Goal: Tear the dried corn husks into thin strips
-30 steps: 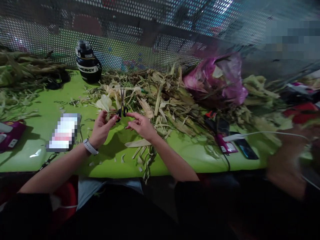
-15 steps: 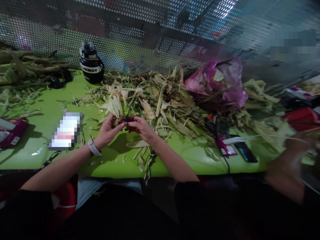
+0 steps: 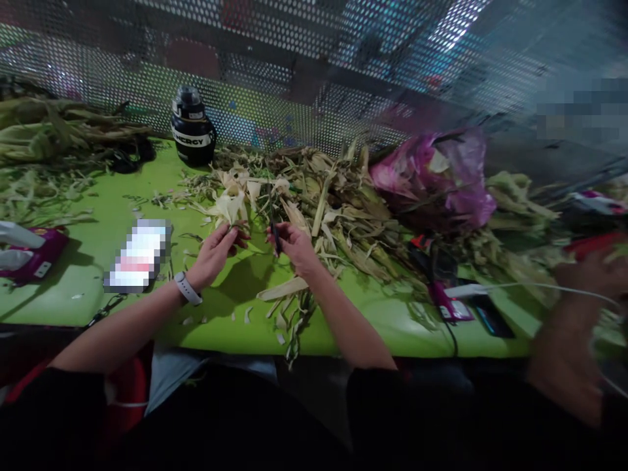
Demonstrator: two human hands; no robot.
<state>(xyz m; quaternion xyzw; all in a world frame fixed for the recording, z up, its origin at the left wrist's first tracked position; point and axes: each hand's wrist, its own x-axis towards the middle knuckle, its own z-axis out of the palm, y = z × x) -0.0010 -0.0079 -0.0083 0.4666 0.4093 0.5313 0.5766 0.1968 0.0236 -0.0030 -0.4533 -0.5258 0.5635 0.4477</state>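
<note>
The pale, fan-shaped bunch of dried corn husk (image 3: 229, 208) is over the middle of the shiny lime-green table (image 3: 216, 337), its base pinched between thumb and fingers of the left hand (image 3: 214, 254). The right hand (image 3: 297, 250) curls its fingers around slim dark scissors (image 3: 276, 241), tips toward the far edge, near which stands a black lidded bottle (image 3: 192, 139).

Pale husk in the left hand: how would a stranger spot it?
On the green table, find the middle heap of dry husks. By its near left edge, the left hand, white band at its wrist, holds the pale husk. Unlike neighbours in the heap, it fans out from the hand's grip.
</note>
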